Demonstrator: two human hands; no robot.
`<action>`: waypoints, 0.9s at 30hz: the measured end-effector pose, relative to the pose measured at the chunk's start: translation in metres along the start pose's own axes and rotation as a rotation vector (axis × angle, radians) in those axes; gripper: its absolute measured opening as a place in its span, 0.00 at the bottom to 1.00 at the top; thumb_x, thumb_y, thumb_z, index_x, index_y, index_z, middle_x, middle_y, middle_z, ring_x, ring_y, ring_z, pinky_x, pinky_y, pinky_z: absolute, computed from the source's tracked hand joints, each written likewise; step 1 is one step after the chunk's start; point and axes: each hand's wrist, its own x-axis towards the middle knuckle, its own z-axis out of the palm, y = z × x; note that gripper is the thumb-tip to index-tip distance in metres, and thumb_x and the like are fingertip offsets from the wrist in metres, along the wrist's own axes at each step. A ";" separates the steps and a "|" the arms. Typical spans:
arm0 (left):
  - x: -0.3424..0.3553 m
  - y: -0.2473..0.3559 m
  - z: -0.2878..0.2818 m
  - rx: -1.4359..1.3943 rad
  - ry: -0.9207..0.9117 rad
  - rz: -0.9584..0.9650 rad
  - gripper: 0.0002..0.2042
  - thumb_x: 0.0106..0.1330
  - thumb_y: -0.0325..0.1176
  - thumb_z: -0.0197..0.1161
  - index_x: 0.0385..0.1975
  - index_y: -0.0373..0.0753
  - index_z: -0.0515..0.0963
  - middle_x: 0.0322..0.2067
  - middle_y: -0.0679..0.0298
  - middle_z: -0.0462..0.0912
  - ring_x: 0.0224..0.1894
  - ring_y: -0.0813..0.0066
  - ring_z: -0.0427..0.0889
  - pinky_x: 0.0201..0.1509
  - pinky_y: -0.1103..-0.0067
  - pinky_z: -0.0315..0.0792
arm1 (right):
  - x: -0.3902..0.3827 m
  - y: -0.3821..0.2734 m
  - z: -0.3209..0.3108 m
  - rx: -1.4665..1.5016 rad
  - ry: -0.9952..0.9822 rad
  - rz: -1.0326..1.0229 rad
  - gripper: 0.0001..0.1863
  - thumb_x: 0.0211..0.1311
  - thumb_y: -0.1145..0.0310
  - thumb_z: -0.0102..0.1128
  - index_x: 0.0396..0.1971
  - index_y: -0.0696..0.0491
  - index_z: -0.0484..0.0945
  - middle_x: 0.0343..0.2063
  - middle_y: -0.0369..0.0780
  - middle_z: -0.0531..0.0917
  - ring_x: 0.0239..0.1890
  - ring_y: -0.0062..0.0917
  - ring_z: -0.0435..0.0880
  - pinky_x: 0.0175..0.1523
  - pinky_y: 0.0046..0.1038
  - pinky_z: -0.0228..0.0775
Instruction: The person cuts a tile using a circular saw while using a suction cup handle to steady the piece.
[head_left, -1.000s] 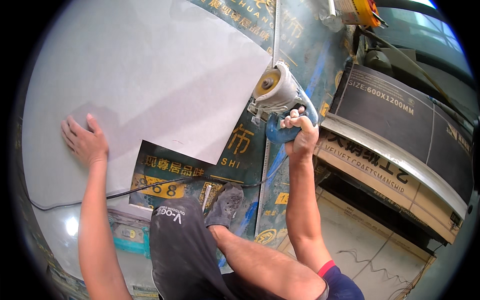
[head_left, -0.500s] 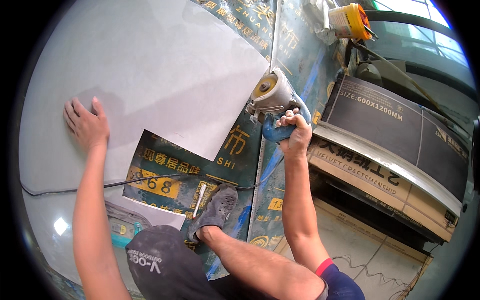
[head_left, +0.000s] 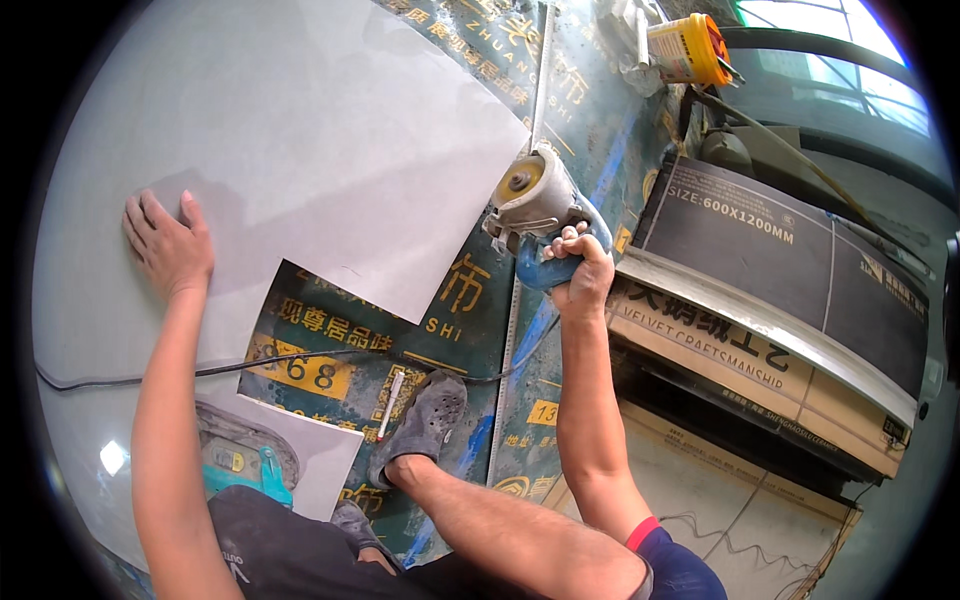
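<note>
A large light grey tile point(head_left: 330, 120) covers the left side, a rectangular notch in its lower edge. My left hand point(head_left: 170, 242) rests flat on it, fingers spread, holding nothing. My right hand point(head_left: 585, 262) is wrapped round the blue handle of a hand-held power cutter point(head_left: 545, 205), which has a yellow disc centre and a dusty metal guard. The cutter stands at the tile's right-hand corner; whether its blade touches the tile is hidden. A black cable point(head_left: 300, 361) runs across the notch and under my left forearm.
A printed green floor covering point(head_left: 470, 385) lies beneath. On it are a long metal ruler point(head_left: 506, 365) and a white marker point(head_left: 391, 404) beside my shoe point(head_left: 425, 420). A teal lever tool point(head_left: 245, 462) sits lower left. Stacked tile cartons point(head_left: 740, 235) stand right, a yellow bucket point(head_left: 690, 50) behind.
The view has shifted slightly, and my head-down dark clothing covers less of the teal tool. Both hands keep their places on the tile and the cutter.
</note>
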 end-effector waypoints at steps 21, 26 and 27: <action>0.003 0.003 -0.004 0.040 -0.001 0.012 0.32 0.74 0.54 0.50 0.66 0.34 0.63 0.69 0.48 0.63 0.72 0.49 0.60 0.75 0.59 0.55 | -0.007 0.005 0.001 0.067 0.030 -0.008 0.12 0.47 0.84 0.50 0.33 0.53 0.71 0.25 0.36 0.72 0.23 0.25 0.71 0.32 0.30 0.68; 0.004 0.007 -0.012 0.042 -0.038 0.004 0.31 0.74 0.53 0.50 0.67 0.33 0.62 0.69 0.47 0.62 0.73 0.49 0.58 0.75 0.59 0.55 | -0.007 0.005 0.002 0.054 0.052 -0.007 0.13 0.47 0.83 0.50 0.34 0.53 0.71 0.24 0.36 0.71 0.22 0.25 0.70 0.30 0.30 0.68; 0.003 0.007 -0.012 0.040 -0.037 0.004 0.31 0.74 0.53 0.50 0.67 0.33 0.62 0.69 0.47 0.62 0.73 0.49 0.58 0.75 0.59 0.55 | -0.008 0.004 0.004 0.042 0.064 -0.016 0.13 0.47 0.83 0.50 0.34 0.53 0.71 0.24 0.36 0.71 0.22 0.24 0.70 0.30 0.29 0.67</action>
